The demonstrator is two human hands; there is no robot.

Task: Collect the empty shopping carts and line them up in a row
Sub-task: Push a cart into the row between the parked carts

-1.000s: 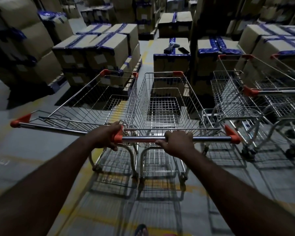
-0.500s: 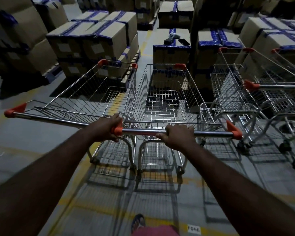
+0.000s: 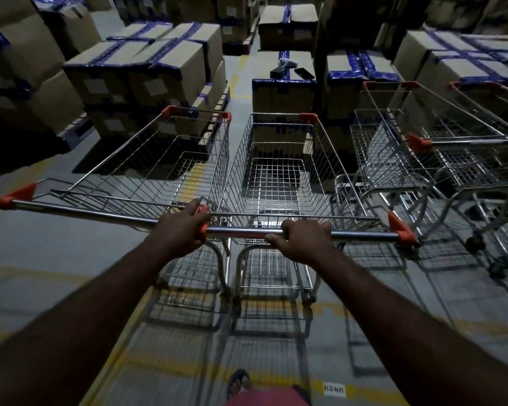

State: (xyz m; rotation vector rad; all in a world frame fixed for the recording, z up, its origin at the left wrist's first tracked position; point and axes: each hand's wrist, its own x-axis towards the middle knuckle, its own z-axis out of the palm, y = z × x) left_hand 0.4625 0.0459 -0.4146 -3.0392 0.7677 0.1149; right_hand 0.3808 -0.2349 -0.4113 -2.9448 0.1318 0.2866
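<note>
Straight ahead stands an empty wire shopping cart [image 3: 279, 171] with orange corner caps. My right hand [image 3: 304, 240] grips the middle of its steel handle bar. My left hand [image 3: 182, 227] grips the orange cap at that bar's left end, where it meets the handle of a second empty cart [image 3: 156, 168] standing close on the left. Two more empty carts [image 3: 393, 153] [image 3: 475, 148] stand side by side on the right, a small gap away.
Stacks of cardboard boxes [image 3: 147, 71] taped in blue stand just past the carts' noses and on both sides. One box [image 3: 282, 92] directly ahead carries a scanner and a dark device. Yellow floor lines run under the carts. My sandalled foot [image 3: 238, 382] shows at the bottom.
The cart I hold has rolled a little forward toward the boxes, and the view has tipped down. Both hands keep the same grip on the handle.
</note>
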